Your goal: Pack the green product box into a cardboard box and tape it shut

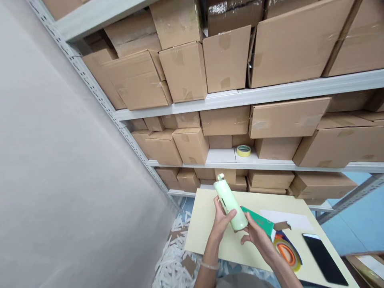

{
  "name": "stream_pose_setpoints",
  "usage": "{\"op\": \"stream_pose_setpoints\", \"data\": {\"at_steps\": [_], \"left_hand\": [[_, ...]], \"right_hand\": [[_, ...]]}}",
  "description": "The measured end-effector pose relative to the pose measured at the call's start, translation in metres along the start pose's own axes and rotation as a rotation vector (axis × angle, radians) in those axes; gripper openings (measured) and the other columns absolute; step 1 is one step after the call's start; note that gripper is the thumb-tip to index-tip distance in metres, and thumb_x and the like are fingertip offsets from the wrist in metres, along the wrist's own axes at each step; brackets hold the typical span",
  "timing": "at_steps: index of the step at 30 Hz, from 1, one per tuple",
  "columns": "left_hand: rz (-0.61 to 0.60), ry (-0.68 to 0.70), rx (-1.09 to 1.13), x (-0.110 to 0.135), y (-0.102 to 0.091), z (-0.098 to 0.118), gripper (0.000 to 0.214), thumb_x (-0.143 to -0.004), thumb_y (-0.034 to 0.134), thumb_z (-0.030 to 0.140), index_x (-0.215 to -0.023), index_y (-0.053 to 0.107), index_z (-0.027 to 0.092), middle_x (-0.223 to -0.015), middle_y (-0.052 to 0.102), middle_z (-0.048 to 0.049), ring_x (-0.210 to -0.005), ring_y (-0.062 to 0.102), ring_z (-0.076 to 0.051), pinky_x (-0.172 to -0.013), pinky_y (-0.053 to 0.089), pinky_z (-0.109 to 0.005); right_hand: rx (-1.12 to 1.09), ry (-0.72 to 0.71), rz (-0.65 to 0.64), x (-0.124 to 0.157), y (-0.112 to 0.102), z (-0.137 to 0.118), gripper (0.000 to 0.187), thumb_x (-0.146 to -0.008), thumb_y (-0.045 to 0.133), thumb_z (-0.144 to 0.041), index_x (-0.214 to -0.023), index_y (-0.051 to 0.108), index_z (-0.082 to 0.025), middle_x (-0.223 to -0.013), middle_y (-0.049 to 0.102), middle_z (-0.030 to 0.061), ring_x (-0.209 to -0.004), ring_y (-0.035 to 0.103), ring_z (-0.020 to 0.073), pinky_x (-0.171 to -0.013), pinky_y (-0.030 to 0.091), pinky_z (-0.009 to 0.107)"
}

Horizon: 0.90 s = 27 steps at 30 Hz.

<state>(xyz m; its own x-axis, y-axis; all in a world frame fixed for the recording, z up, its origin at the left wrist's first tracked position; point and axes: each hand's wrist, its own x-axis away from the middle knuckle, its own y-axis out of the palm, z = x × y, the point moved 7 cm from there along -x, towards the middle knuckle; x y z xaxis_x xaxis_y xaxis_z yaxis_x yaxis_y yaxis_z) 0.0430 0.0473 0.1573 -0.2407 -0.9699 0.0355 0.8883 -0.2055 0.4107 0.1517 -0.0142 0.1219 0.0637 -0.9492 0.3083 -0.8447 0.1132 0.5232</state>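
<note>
L hand (221, 224) is curled round pale-green pump bottle (230, 205), which is held tilted, pump up, above cream board (204, 230); R hand (258, 236) is part open, w/ fingers pressed on bottle's lower end. Green carton (258, 220) is placed just beyond R hand, orange rings (285, 253) beside it, black phone (324, 259) far right.

We saw a pale green plastic pump bottle (230, 204), smooth and matt, and a green paper carton (258, 221) with a slight sheen. The rough brown cardboard boxes (183, 72) carried glossy packing tape (225, 42); the steel shelf (255, 94) looked matt-painted, and the smartphone (324, 259) showed glossy black glass.
</note>
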Motion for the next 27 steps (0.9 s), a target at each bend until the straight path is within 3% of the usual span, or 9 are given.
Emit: {"op": "stream_pose_setpoints", "data": {"at_steps": [4,8,13,17,19,23,27], "left_hand": [[-0.04,0.053,-0.06,-0.001,0.01,0.008,0.086,-0.064,0.088,0.049,-0.13,0.038,0.025,-0.122,0.057,-0.0096,-0.108,0.059,-0.023,-0.096,0.047,-0.034],[-0.093,0.007,0.051,-0.004,0.011,0.004,0.089,-0.057,0.088,0.059,-0.126,0.046,0.023,-0.123,0.058,-0.0113,-0.114,0.057,-0.026,-0.097,0.048,-0.034],[-0.211,-0.156,0.205,-0.002,0.011,-0.011,0.076,-0.063,0.083,0.065,-0.118,0.062,0.017,-0.116,0.065,-0.0132,-0.106,0.062,-0.027,-0.089,0.051,-0.035],[-0.253,-0.216,0.244,0.001,0.012,-0.019,0.079,-0.056,0.088,0.059,-0.117,0.065,0.014,-0.122,0.067,-0.0171,-0.103,0.064,-0.03,-0.076,0.051,-0.031],[-0.234,-0.212,0.254,0.0,0.01,-0.019,0.083,-0.054,0.09,0.057,-0.12,0.063,0.014,-0.125,0.066,-0.0182,-0.107,0.064,-0.033,-0.076,0.051,-0.032],[-0.079,-0.13,0.216,-0.008,-0.006,-0.015,0.075,-0.058,0.089,0.055,-0.116,0.061,0.015,-0.118,0.068,-0.0152,-0.113,0.062,-0.031,-0.094,0.048,-0.036],[0.054,-0.057,0.155,-0.014,-0.013,-0.011,0.073,-0.06,0.091,0.046,-0.12,0.059,0.018,-0.119,0.066,-0.01,-0.121,0.057,-0.028,-0.105,0.043,-0.035]], "right_hand": [[0.093,-0.089,0.033,0.006,0.005,-0.006,0.06,-0.077,0.077,-0.049,-0.126,0.052,-0.025,-0.086,0.064,0.0014,-0.063,0.06,0.0156,-0.05,0.049,0.026],[-0.051,-0.109,0.016,0.011,0.009,-0.011,0.047,-0.08,0.071,-0.054,-0.111,0.058,-0.02,-0.078,0.061,0.0006,-0.049,0.044,0.0084,-0.043,0.039,0.023],[-0.269,0.037,-0.143,0.016,0.021,-0.009,0.044,-0.086,0.057,-0.06,-0.102,0.061,-0.019,-0.078,0.063,0.0049,-0.047,0.036,0.0073,-0.042,0.033,0.021],[-0.351,0.149,-0.267,0.015,0.034,0.004,0.051,-0.088,0.047,-0.066,-0.1,0.061,-0.019,-0.064,0.051,-0.0014,-0.043,0.028,0.0074,-0.036,0.024,0.018],[-0.317,0.155,-0.278,0.014,0.036,0.005,0.052,-0.089,0.046,-0.067,-0.103,0.061,-0.019,-0.063,0.05,-0.0018,-0.043,0.031,0.0085,-0.035,0.026,0.018],[-0.139,0.061,-0.111,0.009,0.018,-0.006,0.054,-0.088,0.048,-0.069,-0.109,0.062,-0.022,-0.089,0.066,0.0082,-0.067,0.059,0.0181,-0.054,0.051,0.029],[0.151,-0.205,0.1,0.01,-0.007,-0.026,0.054,-0.088,0.051,-0.067,-0.121,0.058,-0.025,-0.128,0.059,0.0106,-0.104,0.063,0.0259,-0.082,0.056,0.04]]}}
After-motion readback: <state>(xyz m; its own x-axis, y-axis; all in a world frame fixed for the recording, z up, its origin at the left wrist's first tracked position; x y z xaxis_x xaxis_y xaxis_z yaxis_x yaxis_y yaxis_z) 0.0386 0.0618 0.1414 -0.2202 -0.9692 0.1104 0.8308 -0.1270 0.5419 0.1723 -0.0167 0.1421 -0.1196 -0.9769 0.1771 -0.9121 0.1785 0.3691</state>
